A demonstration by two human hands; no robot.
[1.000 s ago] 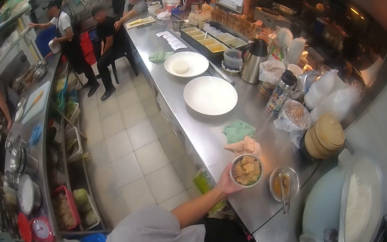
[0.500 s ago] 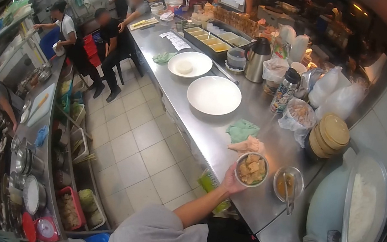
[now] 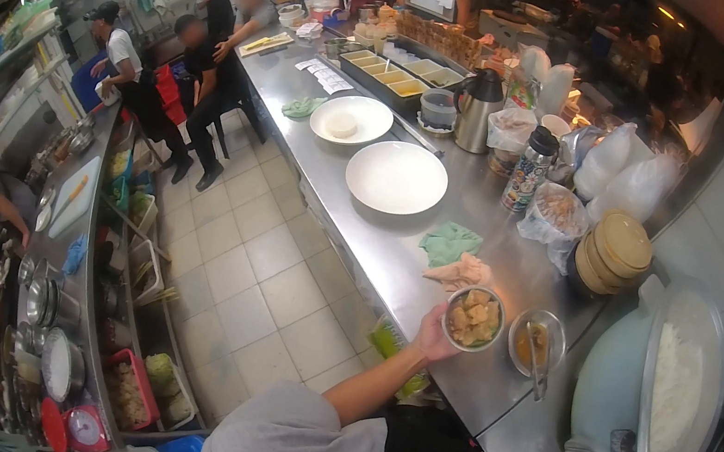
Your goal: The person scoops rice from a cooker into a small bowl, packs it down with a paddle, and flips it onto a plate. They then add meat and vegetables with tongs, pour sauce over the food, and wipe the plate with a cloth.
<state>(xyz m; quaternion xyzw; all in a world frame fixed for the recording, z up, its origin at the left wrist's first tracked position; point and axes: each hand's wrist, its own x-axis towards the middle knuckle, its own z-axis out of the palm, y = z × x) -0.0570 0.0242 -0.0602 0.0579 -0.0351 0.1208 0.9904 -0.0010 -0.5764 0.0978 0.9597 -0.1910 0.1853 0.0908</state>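
My left hand reaches out over the counter's near edge and is closed on the side of a small round metal bowl. Brown chunks of food fill this bowl. Just to its right stands another metal bowl with brown sauce and a metal utensil resting in it. A pink cloth and a green cloth lie beyond the held bowl. Farther along are a large white plate and a second white plate bearing a small white round piece. My right hand is out of view.
A big rice cooker with white rice stands at right, near stacked tan containers. A patterned bottle, a steel jug and a divided condiment tray line the counter's back. Several people are across the aisle at upper left.
The view has shifted very slightly. My left hand keeps its hold on the metal bowl in nearly the same place. At upper left, the person in the white top has drawn an arm in.
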